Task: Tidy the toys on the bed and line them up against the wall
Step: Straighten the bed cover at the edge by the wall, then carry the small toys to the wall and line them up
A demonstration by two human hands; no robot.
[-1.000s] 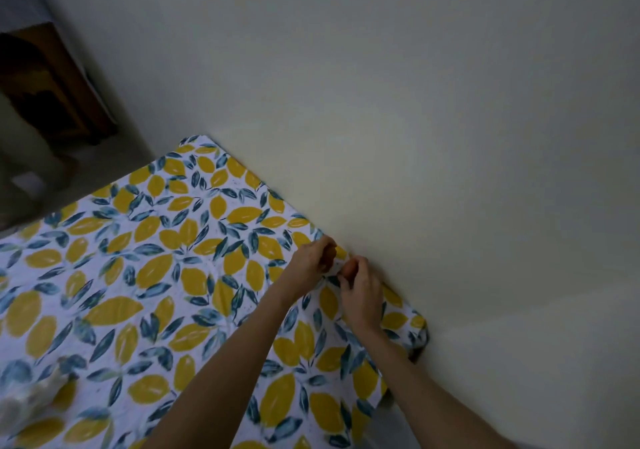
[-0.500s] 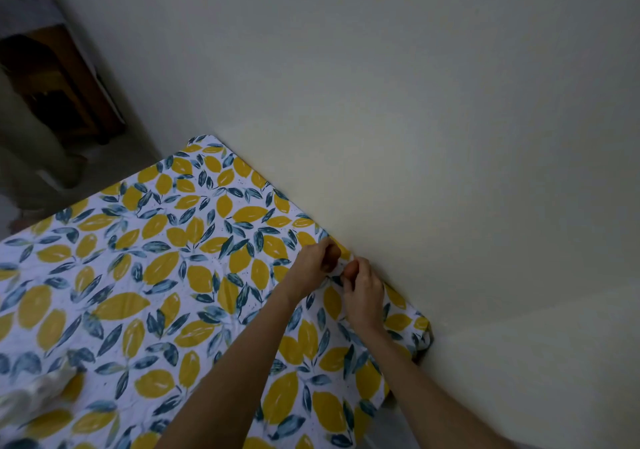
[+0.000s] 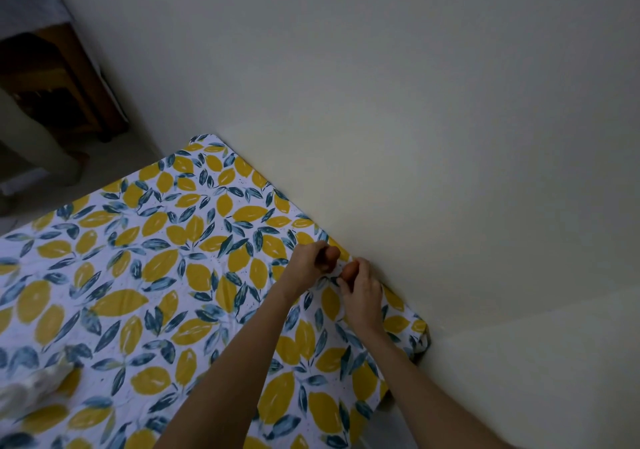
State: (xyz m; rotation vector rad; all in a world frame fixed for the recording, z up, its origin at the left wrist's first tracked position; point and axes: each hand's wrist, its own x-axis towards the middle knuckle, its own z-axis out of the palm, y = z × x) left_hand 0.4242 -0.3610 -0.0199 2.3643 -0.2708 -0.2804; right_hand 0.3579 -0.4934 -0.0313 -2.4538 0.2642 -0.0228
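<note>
Both hands are down at the far edge of the bed (image 3: 214,275), whose sheet is white with yellow lemons and blue-green leaves, right where it meets the plain cream wall (image 3: 415,136). The left hand (image 3: 310,263) has its grip clenched around a small brownish rounded toy (image 3: 333,253), and the right hand (image 3: 362,292) is grasping a small orange-brown rounded toy (image 3: 349,271); the two sit just beside each other, near the wall. Being rounded, I'd guess either could roll on the soft, wrinkled sheet once released, or slip into the seam between mattress and wall. A pale crumpled bundle (image 3: 33,388) lies well apart, blurred, at the near left.
</note>
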